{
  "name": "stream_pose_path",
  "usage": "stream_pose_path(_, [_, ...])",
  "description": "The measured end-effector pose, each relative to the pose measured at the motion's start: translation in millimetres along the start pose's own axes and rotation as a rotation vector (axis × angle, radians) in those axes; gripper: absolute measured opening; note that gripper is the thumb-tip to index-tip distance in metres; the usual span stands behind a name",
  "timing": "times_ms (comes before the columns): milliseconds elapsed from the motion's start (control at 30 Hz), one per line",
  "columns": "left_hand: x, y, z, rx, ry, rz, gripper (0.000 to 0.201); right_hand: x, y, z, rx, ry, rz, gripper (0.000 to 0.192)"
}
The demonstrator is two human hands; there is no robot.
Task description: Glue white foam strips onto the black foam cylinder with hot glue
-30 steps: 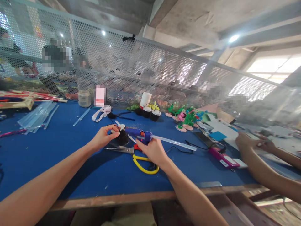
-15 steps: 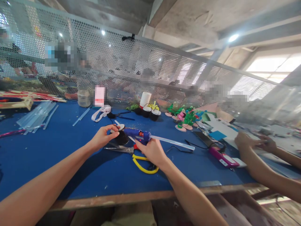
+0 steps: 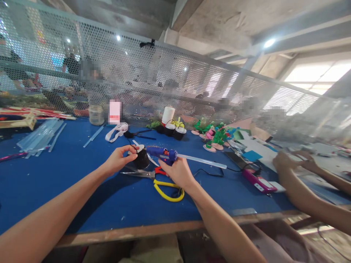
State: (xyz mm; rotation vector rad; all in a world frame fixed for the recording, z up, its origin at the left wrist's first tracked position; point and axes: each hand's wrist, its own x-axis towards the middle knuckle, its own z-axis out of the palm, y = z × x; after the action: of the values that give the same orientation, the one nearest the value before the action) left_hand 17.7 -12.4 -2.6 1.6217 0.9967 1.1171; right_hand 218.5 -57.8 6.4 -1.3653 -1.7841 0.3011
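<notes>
Since a second ago, the glue gun (image 3: pixel 161 153) has lifted a little and levelled out, its nozzle now just beside the black pot (image 3: pixel 142 159) I am steadying. My right hand (image 3: pixel 178 172) is wrapped closed around the gun's handle, with a clear glue stick (image 3: pixel 203 161) jutting out of its back toward the right. My left hand (image 3: pixel 118 160) pinches the small black pot, fingers (image 3: pixel 132 157) closed on the rim where a white disc (image 3: pixel 139 148) sits. Both are held just above the blue tabletop (image 3: pixel 68 175), in the middle of it. Yellow-handled scissors (image 3: pixel 157 180) lie flat below my right hand. Farther off stand two finished black pots (image 3: pixel 175 131) and green and pink paper flowers (image 3: pixel 215 138). Loose glue sticks (image 3: pixel 41 137) lie far left. At the right, another person's hands (image 3: pixel 285 162) rest near a pink phone (image 3: pixel 259 182).
</notes>
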Motion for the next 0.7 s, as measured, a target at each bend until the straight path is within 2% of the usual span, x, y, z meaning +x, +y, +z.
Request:
stream_pose_path(200, [-0.7, 1.2, -1.1, 0.011, -0.019, 0.004, 0.031, -0.4, 0.3, 1.0, 0.044, -0.03, 0.004, 0.018])
stream_pose_path(533, [-0.2, 1.1, -3.2, -0.012, -0.037, -0.002, 0.03, 0.2, -2.4, 0.4, 0.087, -0.075, 0.092, 0.023])
stream_pose_path(700, [0.6, -1.0, -4.1, -0.015, -0.043, 0.009, 0.028, 0.3, -1.8, 1.6, 0.055, -0.02, 0.052, 0.02])
